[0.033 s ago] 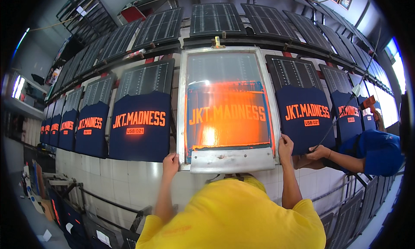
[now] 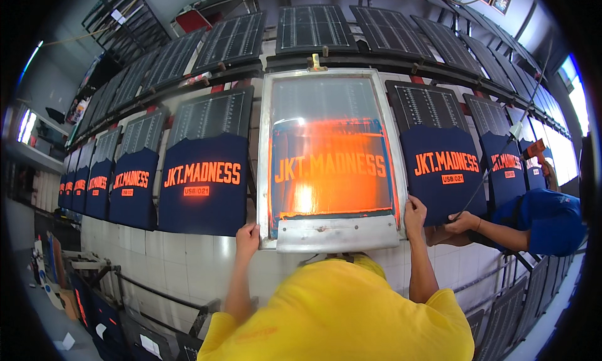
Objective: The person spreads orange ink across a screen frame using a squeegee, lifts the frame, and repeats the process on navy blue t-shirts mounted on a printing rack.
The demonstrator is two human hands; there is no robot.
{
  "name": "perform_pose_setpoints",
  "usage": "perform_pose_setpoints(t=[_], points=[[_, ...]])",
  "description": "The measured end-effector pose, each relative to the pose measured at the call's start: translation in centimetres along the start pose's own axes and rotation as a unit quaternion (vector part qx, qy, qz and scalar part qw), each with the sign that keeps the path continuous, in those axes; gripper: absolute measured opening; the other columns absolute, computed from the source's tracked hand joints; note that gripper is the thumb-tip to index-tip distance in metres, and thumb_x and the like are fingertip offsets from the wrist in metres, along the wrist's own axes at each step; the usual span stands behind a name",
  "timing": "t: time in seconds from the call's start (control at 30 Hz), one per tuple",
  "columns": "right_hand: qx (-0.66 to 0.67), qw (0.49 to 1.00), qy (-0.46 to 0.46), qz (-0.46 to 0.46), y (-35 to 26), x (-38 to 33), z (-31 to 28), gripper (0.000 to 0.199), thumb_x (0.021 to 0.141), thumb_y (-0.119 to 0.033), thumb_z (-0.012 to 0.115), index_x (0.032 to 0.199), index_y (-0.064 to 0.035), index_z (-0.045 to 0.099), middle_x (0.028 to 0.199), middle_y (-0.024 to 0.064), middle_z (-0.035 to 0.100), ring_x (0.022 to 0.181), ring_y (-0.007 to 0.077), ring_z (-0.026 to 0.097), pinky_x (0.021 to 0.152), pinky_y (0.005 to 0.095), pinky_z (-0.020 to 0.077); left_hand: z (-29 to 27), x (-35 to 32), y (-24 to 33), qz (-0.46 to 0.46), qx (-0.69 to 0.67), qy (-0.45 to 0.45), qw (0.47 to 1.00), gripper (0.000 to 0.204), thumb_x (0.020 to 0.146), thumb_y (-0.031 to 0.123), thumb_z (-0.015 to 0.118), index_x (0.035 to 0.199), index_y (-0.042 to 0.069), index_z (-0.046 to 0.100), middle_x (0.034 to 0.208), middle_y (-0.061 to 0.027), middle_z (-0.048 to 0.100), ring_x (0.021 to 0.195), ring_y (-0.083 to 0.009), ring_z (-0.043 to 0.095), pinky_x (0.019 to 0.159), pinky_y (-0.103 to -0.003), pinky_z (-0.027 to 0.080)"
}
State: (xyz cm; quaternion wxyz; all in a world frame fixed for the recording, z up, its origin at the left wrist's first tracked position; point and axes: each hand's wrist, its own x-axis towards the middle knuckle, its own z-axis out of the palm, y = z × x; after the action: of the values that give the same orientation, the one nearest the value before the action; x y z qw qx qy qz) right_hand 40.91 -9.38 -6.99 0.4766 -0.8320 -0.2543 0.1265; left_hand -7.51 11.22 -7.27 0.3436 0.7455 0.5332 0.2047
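In front of me a silkscreen frame (image 2: 266, 141) with metal sides lies over a printing board, its mesh smeared with bright orange ink (image 2: 338, 173). Orange lettering shows through the mesh. Across the near end rests a broad metal squeegee (image 2: 338, 234) with bolts in its face. My left hand (image 2: 248, 237) is closed on the frame's near left corner. On the near right side, my right hand (image 2: 414, 215) grips the frame's edge. What lies under the frame is mostly hidden.
Navy shirt panels (image 2: 204, 201) with orange print lie on boards to the left; another navy panel (image 2: 439, 201) lies close on the right. At right a co-worker in a blue shirt (image 2: 555, 220) reaches an arm toward it. Dark boards (image 2: 313, 29) line the far rack.
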Motion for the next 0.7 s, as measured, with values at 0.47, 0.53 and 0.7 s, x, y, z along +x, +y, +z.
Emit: perform_pose_setpoints(t=[0.47, 0.53, 0.7], points=[[-0.013, 0.994, 0.072, -0.081, 0.2, 0.0, 0.9, 0.023, 0.087, -0.007, 0.059, 0.102, 0.0053, 0.070, 0.067, 0.0134, 0.062, 0.061, 0.0130, 0.054, 0.060, 0.0302, 0.0443, 0.2, 0.4, -0.1, -0.011, -0.053, 0.030, 0.998, 0.024, 0.094, 0.017, 0.060, 0.090, -0.006, 0.065, 0.066, -0.0098, 0.053, 0.064, -0.0151, 0.048, 0.059, -0.033, 0.041], [-0.043, 0.995, 0.054, -0.078, 0.0, 0.2, 0.6, 0.024, 0.088, -0.009, 0.060, 0.104, 0.0050, 0.070, 0.072, 0.0147, 0.065, 0.064, 0.0178, 0.058, 0.063, 0.0331, 0.0469, -0.3, 0.6, -0.4, -0.036, -0.027, -0.009, 0.999, 0.025, 0.093, 0.018, 0.062, 0.099, -0.005, 0.069, 0.077, -0.0203, 0.068, 0.067, -0.0277, 0.066, 0.066, -0.035, 0.049], [-0.159, 0.974, -0.035, -0.159, -1.0, -1.3, -1.9, 0.033, 0.085, -0.013, 0.068, 0.115, 0.0003, 0.066, 0.099, 0.0175, 0.067, 0.092, 0.0327, 0.064, 0.083, 0.0415, 0.0499, -1.0, -1.0, 3.6, 0.018, 0.059, 0.069, 0.996, 0.033, 0.092, 0.022, 0.063, 0.112, -0.004, 0.067, 0.107, -0.0215, 0.068, 0.101, -0.0369, 0.065, 0.091, -0.039, 0.050]])
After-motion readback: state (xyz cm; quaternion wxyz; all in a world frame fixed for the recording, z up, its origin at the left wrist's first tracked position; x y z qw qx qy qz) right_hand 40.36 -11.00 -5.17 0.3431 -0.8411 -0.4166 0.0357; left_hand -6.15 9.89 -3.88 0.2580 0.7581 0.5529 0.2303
